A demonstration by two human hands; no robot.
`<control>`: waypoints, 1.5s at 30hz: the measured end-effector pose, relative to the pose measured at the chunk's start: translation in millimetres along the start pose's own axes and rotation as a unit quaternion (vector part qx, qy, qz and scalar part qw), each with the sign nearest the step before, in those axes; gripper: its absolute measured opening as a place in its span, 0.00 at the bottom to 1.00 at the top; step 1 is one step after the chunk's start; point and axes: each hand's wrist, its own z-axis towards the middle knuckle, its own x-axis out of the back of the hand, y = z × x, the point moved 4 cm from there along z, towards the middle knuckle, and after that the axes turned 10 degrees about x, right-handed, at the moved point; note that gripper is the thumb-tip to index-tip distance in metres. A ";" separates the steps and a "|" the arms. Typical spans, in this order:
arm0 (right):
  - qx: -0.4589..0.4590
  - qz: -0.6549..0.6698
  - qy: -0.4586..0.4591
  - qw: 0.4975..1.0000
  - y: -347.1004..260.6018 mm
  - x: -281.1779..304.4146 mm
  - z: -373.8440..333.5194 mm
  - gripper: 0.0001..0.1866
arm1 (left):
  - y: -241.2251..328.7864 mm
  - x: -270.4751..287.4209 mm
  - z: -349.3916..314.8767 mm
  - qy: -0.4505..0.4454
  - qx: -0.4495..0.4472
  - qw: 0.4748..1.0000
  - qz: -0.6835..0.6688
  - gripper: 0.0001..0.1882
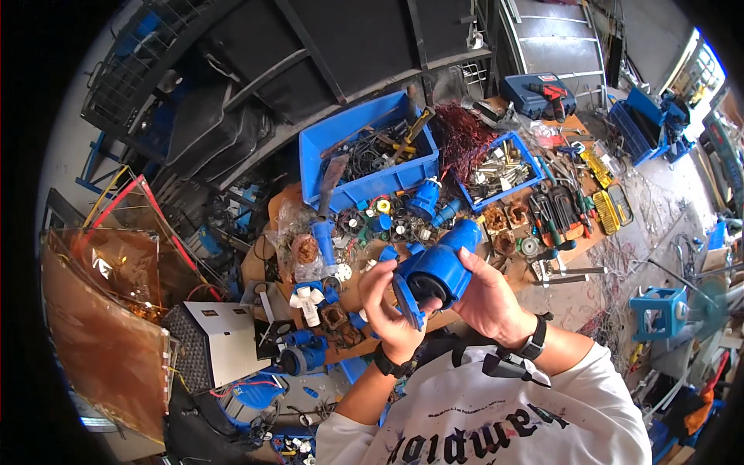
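A blue industrial socket (446, 262) with a round dark opening and a hinged lid (405, 301) is held up in front of my chest, over the near edge of the workbench. My right hand (494, 301) is closed round the body from the right, the thumb lying along its side. From the left, my left hand (394, 329) grips the lid end, the lid swung away from the opening. One fingertip rests at the lower rim of the opening. The socket's far end points up and to the right, beside the crowded bench top.
Behind the socket stands a blue crate (372, 172) of tools and wires. A blue tray (501, 178) of metal pins lies to its right, near pliers and screwdrivers (562, 209). White pipe-like fittings (308, 304) sit at left. A red drill (554, 99) rests on a blue case.
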 end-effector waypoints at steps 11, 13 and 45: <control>0.086 -0.052 0.005 0.995 -0.2 -4.8 3.7 0.22 | -17.4 22.0 -0.3 0.099 0.328 0.902 -0.263 0.18; 0.122 -0.081 0.018 0.989 -3.0 -4.4 0.7 0.21 | -14.9 21.1 1.6 0.083 0.376 0.859 -0.338 0.16; 0.091 -0.220 0.012 0.971 2.0 64.2 -0.5 0.39 | -44.3 -27.3 -40.8 -0.013 0.627 0.643 -0.439 0.25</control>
